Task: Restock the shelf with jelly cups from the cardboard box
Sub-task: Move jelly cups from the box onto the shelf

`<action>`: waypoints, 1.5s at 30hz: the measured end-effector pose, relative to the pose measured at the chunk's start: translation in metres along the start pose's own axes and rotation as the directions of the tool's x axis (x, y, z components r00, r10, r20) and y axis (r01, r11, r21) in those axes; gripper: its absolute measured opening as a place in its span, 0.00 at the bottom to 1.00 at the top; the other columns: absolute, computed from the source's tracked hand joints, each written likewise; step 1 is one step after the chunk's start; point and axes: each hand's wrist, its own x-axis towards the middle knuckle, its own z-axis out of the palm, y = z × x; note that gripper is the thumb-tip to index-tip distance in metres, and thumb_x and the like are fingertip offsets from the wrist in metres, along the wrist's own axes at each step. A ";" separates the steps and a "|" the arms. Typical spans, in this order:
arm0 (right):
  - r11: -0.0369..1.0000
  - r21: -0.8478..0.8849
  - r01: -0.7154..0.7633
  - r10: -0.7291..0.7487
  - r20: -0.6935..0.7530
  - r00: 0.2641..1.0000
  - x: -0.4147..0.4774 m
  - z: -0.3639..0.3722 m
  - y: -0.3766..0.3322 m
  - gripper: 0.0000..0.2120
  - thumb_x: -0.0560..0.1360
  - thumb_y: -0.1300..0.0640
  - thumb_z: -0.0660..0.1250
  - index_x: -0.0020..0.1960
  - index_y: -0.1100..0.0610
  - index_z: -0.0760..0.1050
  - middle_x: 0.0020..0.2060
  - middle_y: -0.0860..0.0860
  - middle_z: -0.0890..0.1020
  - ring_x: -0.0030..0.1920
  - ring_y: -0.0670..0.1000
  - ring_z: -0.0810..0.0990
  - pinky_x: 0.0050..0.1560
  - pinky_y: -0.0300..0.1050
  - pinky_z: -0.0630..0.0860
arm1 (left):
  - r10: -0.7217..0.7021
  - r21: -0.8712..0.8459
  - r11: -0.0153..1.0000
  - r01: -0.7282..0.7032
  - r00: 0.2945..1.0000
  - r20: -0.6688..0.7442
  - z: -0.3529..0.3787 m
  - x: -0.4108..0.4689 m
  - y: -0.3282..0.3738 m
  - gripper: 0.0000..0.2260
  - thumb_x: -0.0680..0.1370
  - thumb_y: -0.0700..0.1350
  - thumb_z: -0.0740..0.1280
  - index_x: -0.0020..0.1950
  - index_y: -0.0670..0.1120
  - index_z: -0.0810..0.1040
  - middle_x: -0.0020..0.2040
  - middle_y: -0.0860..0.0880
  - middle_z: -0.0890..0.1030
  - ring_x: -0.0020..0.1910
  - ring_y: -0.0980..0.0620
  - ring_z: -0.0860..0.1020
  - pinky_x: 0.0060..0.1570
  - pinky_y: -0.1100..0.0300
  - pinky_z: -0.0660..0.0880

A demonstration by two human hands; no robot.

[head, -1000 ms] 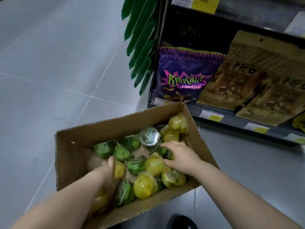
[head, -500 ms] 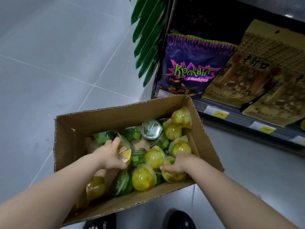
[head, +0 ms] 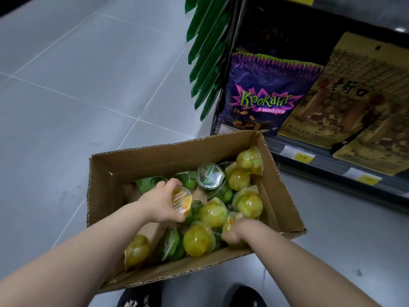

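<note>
Cardboard box (head: 155, 158) on floor (head: 88, 85) | left grip (head: 161, 202) curled round yellow jelly cup (head: 182, 201) | right grip (head: 235, 231) clutching 2nd cup (head: 229, 220)

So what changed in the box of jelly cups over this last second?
The left hand lifted a yellow plastic jelly cup off the pile, its label lid now facing the camera. The right hand slid back toward the near wall of the brown cardboard box and closed round another yellow cup. The box and remaining cups stayed put.
</note>
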 end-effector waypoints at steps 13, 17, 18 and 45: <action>0.888 -0.029 0.460 -0.407 -0.518 0.753 -0.045 -0.019 0.005 0.28 0.73 0.46 0.69 0.71 0.47 0.65 0.65 0.55 0.60 0.59 0.58 0.72 0.61 0.48 0.72 | -0.036 -0.071 0.997 0.028 0.993 -0.117 -0.015 -0.004 0.012 0.41 0.59 0.57 0.74 0.70 0.56 0.62 0.57 0.50 0.67 0.54 0.47 0.74 0.54 0.54 0.75; 0.812 0.156 0.563 -0.371 -0.607 0.703 -0.094 -0.061 0.027 0.29 0.71 0.48 0.71 0.70 0.44 0.68 0.66 0.53 0.62 0.63 0.57 0.70 0.65 0.47 0.69 | -0.027 -0.101 0.995 0.007 0.979 -0.204 -0.079 -0.035 0.052 0.43 0.58 0.59 0.72 0.71 0.56 0.62 0.62 0.46 0.69 0.58 0.45 0.73 0.57 0.53 0.73; 0.792 0.192 0.580 -0.356 -0.626 0.694 -0.114 -0.071 0.035 0.28 0.70 0.49 0.71 0.69 0.43 0.69 0.67 0.53 0.64 0.64 0.57 0.69 0.66 0.47 0.68 | -0.009 -0.110 0.994 -0.015 0.976 -0.216 -0.100 -0.049 0.066 0.43 0.57 0.59 0.70 0.71 0.56 0.63 0.62 0.46 0.70 0.60 0.45 0.73 0.59 0.53 0.72; 0.492 0.174 0.853 0.164 -0.981 0.106 -0.764 -0.241 0.393 0.44 0.67 0.45 0.77 0.76 0.51 0.58 0.71 0.49 0.66 0.70 0.50 0.64 0.65 0.44 0.65 | 0.533 0.169 0.831 -0.529 0.673 -0.513 -0.498 -0.498 0.579 0.43 0.64 0.51 0.77 0.74 0.56 0.59 0.68 0.46 0.64 0.64 0.45 0.68 0.54 0.56 0.69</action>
